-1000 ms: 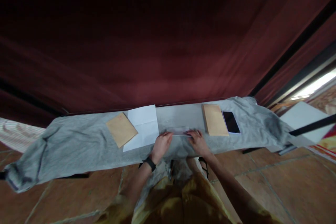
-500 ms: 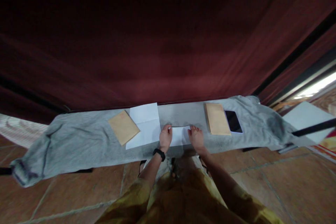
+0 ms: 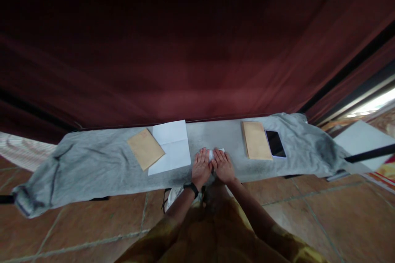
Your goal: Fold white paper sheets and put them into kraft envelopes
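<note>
Both hands lie flat, palms down and fingers stretched out, side by side on a small white paper at the near edge of a table covered with a grey cloth. The left hand wears a black wristband; the right hand touches it at the thumbs. Only a strip of the paper shows between and beyond the fingers.

To the left lie a brown envelope and a larger white sheet, the envelope overlapping the sheet's left edge. To the right lie a second brown envelope and, just beside it, a phone, screen dark. No container is on the table.
</note>
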{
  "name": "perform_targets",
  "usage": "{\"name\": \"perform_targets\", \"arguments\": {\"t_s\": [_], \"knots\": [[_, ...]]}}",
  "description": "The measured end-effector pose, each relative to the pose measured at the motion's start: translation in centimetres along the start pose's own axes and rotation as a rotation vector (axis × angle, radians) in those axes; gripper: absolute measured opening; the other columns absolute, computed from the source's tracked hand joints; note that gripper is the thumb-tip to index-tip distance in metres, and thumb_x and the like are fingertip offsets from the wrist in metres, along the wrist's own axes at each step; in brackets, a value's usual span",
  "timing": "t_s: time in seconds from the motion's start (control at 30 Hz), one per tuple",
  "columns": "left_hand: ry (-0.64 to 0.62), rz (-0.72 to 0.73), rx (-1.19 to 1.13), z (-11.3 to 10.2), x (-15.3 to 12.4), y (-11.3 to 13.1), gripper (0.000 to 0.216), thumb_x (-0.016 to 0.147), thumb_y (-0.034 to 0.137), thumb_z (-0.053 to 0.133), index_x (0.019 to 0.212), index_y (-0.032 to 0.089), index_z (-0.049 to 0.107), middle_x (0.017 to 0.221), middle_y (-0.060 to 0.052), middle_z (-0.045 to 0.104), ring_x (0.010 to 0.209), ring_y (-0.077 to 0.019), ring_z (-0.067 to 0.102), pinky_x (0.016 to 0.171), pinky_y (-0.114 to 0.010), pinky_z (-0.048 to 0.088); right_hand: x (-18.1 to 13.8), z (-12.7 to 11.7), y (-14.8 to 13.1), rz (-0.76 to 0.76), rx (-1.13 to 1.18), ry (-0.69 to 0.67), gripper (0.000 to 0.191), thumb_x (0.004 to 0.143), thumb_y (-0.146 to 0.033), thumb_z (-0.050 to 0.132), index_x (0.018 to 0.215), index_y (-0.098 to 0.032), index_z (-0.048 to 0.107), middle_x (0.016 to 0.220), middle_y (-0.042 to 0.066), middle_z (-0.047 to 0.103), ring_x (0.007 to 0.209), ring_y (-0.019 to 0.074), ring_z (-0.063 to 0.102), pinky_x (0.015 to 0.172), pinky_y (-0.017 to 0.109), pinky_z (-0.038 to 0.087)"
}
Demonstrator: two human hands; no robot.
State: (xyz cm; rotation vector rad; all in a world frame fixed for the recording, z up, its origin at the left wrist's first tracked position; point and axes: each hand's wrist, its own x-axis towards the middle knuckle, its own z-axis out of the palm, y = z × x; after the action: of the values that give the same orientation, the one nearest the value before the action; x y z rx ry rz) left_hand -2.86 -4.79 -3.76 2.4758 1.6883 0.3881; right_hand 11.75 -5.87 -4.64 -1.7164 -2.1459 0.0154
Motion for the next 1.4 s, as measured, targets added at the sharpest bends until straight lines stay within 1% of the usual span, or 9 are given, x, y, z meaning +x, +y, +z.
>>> {"name": "perform_targets", "arguments": {"t_s": [0.2, 0.33, 0.5, 0.63, 0.77, 0.9, 1.0, 1.27, 1.4], "knots": [[0.026, 0.001, 0.022, -0.7, -1.5, -1.6, 0.065, 0.101, 0.042, 0.037, 0.153, 0.004, 0.033, 0.161, -0.019, 0.031, 0.151, -0.0276, 0.028, 0.122, -0.047, 0.029, -1.6, 0.0, 1.7, 0.048, -0.115, 0.032, 0.056, 0.103, -0.039, 0.037, 0.152, -0.011, 0.041, 0.155, 0.016, 0.044, 0.141, 0.0284, 0.042, 0.117, 0.046, 0.027], [0.033, -0.007, 0.040, -1.0, -3.0, -2.1, 0.066, 0.101, 0.045, 0.037, 0.152, 0.004, 0.033, 0.160, -0.021, 0.034, 0.151, -0.0281, 0.028, 0.122, -0.049, 0.030, -2.0, 0.1, 2.0, 0.057, -0.134, 0.043, 0.057, 0.104, -0.040, 0.033, 0.153, -0.011, 0.039, 0.155, 0.015, 0.043, 0.140, 0.0292, 0.043, 0.117, 0.047, 0.027], [0.043, 0.014, 0.054, -0.9, -4.8, -0.5, 0.060, 0.102, 0.035, 0.036, 0.155, 0.008, 0.029, 0.161, -0.017, 0.032, 0.152, -0.0266, 0.024, 0.123, -0.051, 0.026, -2.3, 0.5, 2.0, 0.036, -0.118, 0.078, 0.059, 0.104, -0.040, 0.032, 0.155, -0.012, 0.035, 0.156, 0.017, 0.043, 0.140, 0.0308, 0.043, 0.117, 0.050, 0.027], [0.001, 0.080, 0.035, -0.7, -5.6, 0.6, 0.061, 0.102, 0.041, 0.036, 0.156, 0.014, 0.028, 0.163, -0.013, 0.031, 0.153, -0.0243, 0.023, 0.125, -0.050, 0.023, -2.4, 0.4, 2.2, 0.035, -0.099, 0.084, 0.060, 0.102, -0.038, 0.034, 0.157, -0.014, 0.031, 0.155, 0.018, 0.044, 0.140, 0.0310, 0.044, 0.116, 0.052, 0.029], [-0.039, 0.089, 0.034, -1.0, -5.6, 0.5, 0.062, 0.101, 0.044, 0.038, 0.154, 0.014, 0.033, 0.163, -0.013, 0.032, 0.153, -0.0245, 0.023, 0.125, -0.047, 0.021, -1.6, -0.1, 0.9, 0.057, -0.092, 0.069, 0.058, 0.101, -0.031, 0.034, 0.156, -0.011, 0.032, 0.153, 0.020, 0.045, 0.141, 0.0325, 0.042, 0.116, 0.057, 0.027], [-0.065, 0.094, 0.041, -1.4, -5.3, 0.6, 0.060, 0.101, 0.039, 0.038, 0.152, 0.009, 0.036, 0.160, -0.017, 0.035, 0.152, -0.0267, 0.024, 0.124, -0.048, 0.021, -0.5, -0.3, -1.9, -0.101, -0.051, -0.071, 0.049, 0.102, -0.026, 0.033, 0.148, -0.016, 0.047, 0.156, 0.016, 0.043, 0.144, 0.0293, 0.038, 0.118, 0.055, 0.025], [-0.075, 0.114, 0.038, -1.5, -5.3, 0.6, 0.061, 0.100, 0.037, 0.040, 0.151, 0.004, 0.037, 0.159, -0.021, 0.035, 0.152, -0.0275, 0.024, 0.125, -0.047, 0.020, -0.5, -0.1, -2.6, -0.104, -0.051, -0.107, 0.048, 0.104, -0.028, 0.032, 0.147, -0.017, 0.049, 0.157, 0.014, 0.042, 0.145, 0.0267, 0.038, 0.118, 0.051, 0.025], [-0.072, 0.226, -0.011, -2.5, -6.1, -1.4, 0.070, 0.099, 0.053, 0.044, 0.153, 0.010, 0.035, 0.162, -0.017, 0.031, 0.153, -0.0270, 0.021, 0.125, -0.046, 0.017, -2.5, -0.3, 1.5, -0.019, -0.124, -0.033, 0.056, 0.104, -0.035, 0.033, 0.155, -0.014, 0.034, 0.158, 0.017, 0.040, 0.143, 0.0289, 0.039, 0.117, 0.051, 0.026], [-0.052, 0.242, -0.034, -2.8, -4.5, -1.1, 0.063, 0.102, 0.049, 0.038, 0.151, 0.009, 0.037, 0.159, -0.017, 0.037, 0.152, -0.0249, 0.026, 0.125, -0.044, 0.016, -3.0, 0.0, 2.1, -0.033, -0.122, 0.001, 0.057, 0.104, -0.037, 0.032, 0.155, -0.011, 0.035, 0.158, 0.018, 0.039, 0.142, 0.0316, 0.040, 0.116, 0.052, 0.025]]}}
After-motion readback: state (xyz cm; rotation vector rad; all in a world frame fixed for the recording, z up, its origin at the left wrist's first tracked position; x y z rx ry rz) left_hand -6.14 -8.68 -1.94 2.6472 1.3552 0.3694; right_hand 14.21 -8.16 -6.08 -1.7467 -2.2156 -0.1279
